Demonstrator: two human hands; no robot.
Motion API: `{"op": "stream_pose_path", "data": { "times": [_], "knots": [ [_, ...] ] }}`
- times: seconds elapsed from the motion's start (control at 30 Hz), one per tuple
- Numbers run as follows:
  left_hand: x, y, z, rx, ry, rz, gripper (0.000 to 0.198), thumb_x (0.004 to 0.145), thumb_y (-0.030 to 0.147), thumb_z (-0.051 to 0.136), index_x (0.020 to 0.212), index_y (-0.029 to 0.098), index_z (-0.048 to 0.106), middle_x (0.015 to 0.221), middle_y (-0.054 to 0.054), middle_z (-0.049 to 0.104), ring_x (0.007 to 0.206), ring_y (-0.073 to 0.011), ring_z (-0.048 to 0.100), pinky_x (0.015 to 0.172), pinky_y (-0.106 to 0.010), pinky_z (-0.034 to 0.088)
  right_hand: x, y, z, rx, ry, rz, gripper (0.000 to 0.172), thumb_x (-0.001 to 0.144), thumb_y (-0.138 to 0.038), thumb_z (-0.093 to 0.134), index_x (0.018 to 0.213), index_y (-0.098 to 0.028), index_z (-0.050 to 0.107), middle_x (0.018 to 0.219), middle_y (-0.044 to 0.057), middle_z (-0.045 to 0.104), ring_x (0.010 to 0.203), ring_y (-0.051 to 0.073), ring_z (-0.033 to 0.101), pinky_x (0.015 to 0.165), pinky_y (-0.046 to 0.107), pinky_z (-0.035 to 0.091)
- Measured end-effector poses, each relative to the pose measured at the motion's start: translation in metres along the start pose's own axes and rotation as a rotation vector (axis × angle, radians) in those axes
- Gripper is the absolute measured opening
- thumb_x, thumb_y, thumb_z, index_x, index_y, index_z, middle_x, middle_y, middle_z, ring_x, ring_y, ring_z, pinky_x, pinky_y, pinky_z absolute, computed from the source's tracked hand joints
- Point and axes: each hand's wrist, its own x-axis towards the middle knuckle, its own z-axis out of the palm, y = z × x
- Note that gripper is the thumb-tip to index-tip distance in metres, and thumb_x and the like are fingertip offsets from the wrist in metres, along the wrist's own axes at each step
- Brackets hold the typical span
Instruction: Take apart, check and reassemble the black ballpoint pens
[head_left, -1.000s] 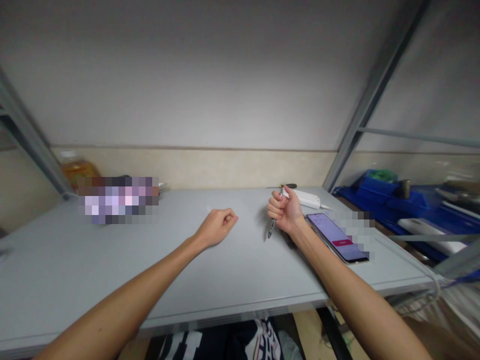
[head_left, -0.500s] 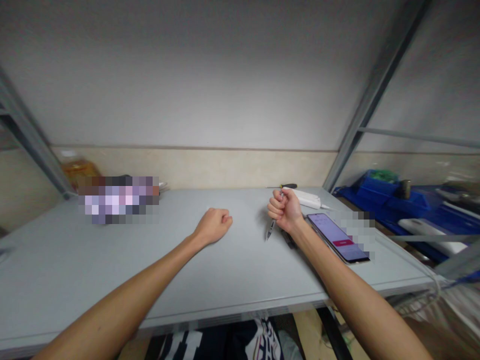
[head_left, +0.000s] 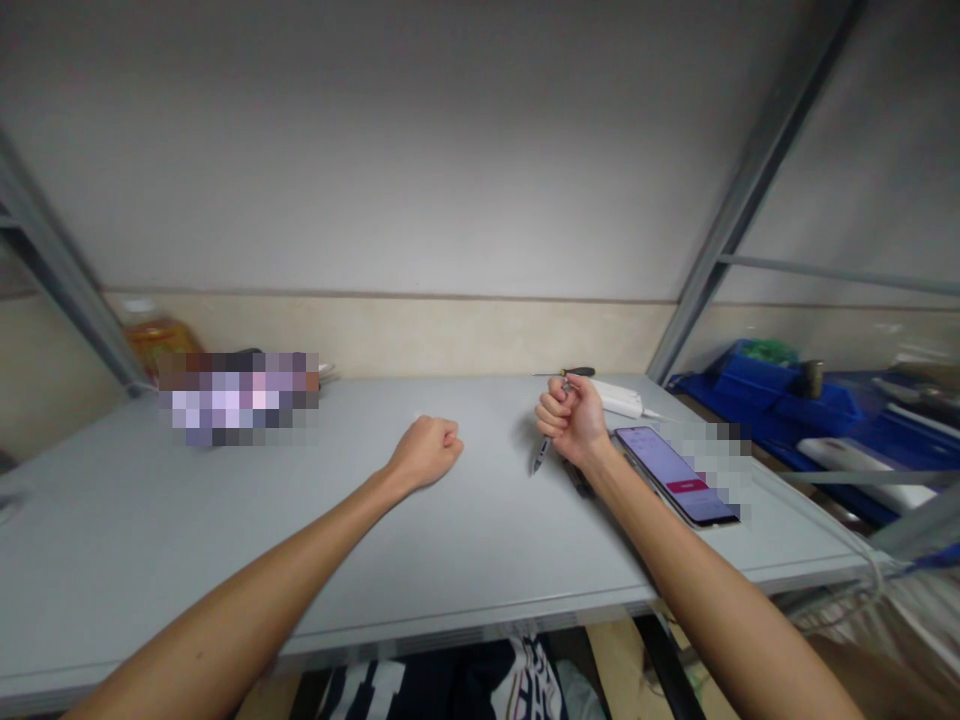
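Observation:
My right hand (head_left: 574, 420) is curled in a fist around a pen (head_left: 541, 455), palm side turned up toward me. The pen's dark tip points down from under the fingers, and its upper end shows near the thumb. My left hand (head_left: 427, 450) rests as a closed fist on the grey table (head_left: 450, 560), with nothing showing in it. A phone (head_left: 675, 475) with a lit screen lies just right of my right wrist. Partly hidden under that wrist is a dark object (head_left: 577, 478) I cannot make out.
Behind my right hand lie a screwdriver (head_left: 577, 372) and a white power strip (head_left: 619, 399). A blurred-out item (head_left: 240, 400) and an amber bottle (head_left: 161, 340) stand at the back left. Blue bins (head_left: 757, 375) sit beyond the metal post (head_left: 690, 300) on the right.
The pen's tip has tilted very slightly up and to the left in my right hand. My left fist has hardly moved.

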Motion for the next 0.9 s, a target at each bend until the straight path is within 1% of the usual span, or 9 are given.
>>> {"op": "stream_pose_path", "data": {
  "times": [0.1,0.23,0.33,0.43,0.53,0.6,0.67,0.8,0.9],
  "knots": [
    [0.0,0.001,-0.001,0.011,-0.012,-0.009,0.02,0.065,0.018,0.042,0.047,0.02,0.033,0.045,0.005,0.027,0.046,-0.0102,0.022,0.05,-0.026,0.014,0.0,0.0,0.0,0.007,0.004,0.003,0.035,0.075,-0.045,0.044,0.053,-0.021,0.03,0.042,-0.009,0.014,0.036,0.006,0.008,0.031,0.015,0.012],
    [-0.001,0.003,-0.002,0.025,-0.034,-0.015,0.019,0.065,0.018,0.042,0.047,0.02,0.035,0.045,0.005,0.027,0.047,-0.0105,0.022,0.051,-0.026,0.014,0.0,-0.001,-0.001,-0.019,0.013,0.019,0.032,0.076,-0.04,0.043,0.055,-0.021,0.028,0.042,-0.009,0.014,0.036,0.006,0.008,0.032,0.016,0.011],
    [-0.001,0.003,-0.002,0.021,-0.032,-0.01,0.019,0.065,0.019,0.042,0.047,0.02,0.034,0.045,0.005,0.028,0.046,-0.0106,0.022,0.051,-0.027,0.014,0.002,0.0,0.0,-0.027,0.018,0.021,0.026,0.075,-0.039,0.046,0.059,-0.021,0.034,0.043,-0.009,0.017,0.036,0.006,0.011,0.032,0.016,0.011],
    [-0.001,0.003,-0.001,0.02,-0.033,-0.004,0.02,0.065,0.019,0.042,0.047,0.02,0.034,0.045,0.005,0.028,0.046,-0.0107,0.022,0.051,-0.027,0.014,0.004,0.003,0.004,-0.061,0.043,0.05,0.016,0.071,-0.035,0.051,0.072,-0.021,0.042,0.046,-0.009,0.025,0.036,0.006,0.02,0.033,0.015,0.015],
    [-0.001,0.003,-0.001,0.023,-0.043,0.0,0.019,0.065,0.018,0.042,0.048,0.02,0.033,0.045,0.005,0.028,0.046,-0.0108,0.023,0.051,-0.027,0.015,0.006,0.012,0.007,-0.164,0.097,0.065,0.018,0.07,-0.032,0.048,0.085,-0.022,0.047,0.049,-0.008,0.038,0.039,0.007,0.034,0.037,0.017,0.027],
    [-0.001,0.003,-0.001,0.021,-0.045,0.008,0.02,0.065,0.018,0.042,0.048,0.02,0.032,0.045,0.005,0.028,0.045,-0.0107,0.022,0.051,-0.027,0.014,0.007,0.019,0.006,-0.329,0.146,0.051,0.024,0.068,-0.027,0.048,0.092,-0.021,0.049,0.054,-0.006,0.047,0.044,0.009,0.043,0.042,0.021,0.036],
    [-0.001,0.003,-0.001,0.022,-0.042,0.018,0.02,0.065,0.018,0.042,0.048,0.02,0.031,0.044,0.005,0.028,0.045,-0.0108,0.022,0.05,-0.027,0.014,0.008,0.025,0.003,-0.598,0.177,0.029,0.027,0.068,-0.023,0.048,0.094,-0.02,0.051,0.056,-0.004,0.051,0.049,0.012,0.049,0.047,0.025,0.041],
    [0.0,0.003,0.001,0.021,-0.033,0.033,0.02,0.065,0.018,0.042,0.048,0.02,0.032,0.043,0.005,0.028,0.045,-0.0108,0.023,0.051,-0.028,0.013,0.006,0.029,-0.004,-1.303,0.223,-0.13,0.013,0.069,-0.021,0.054,0.08,-0.018,0.06,0.052,0.0,0.05,0.057,0.017,0.051,0.06,0.03,0.04],
    [0.0,0.003,0.002,0.02,-0.035,0.036,0.02,0.064,0.018,0.042,0.047,0.02,0.032,0.043,0.005,0.028,0.044,-0.0105,0.023,0.051,-0.028,0.013,0.0,0.026,-0.005,-1.665,0.283,-0.193,0.014,0.07,-0.022,0.057,0.081,-0.017,0.065,0.068,0.009,0.058,0.082,0.026,0.052,0.073,0.036,0.038]
  ]
}}
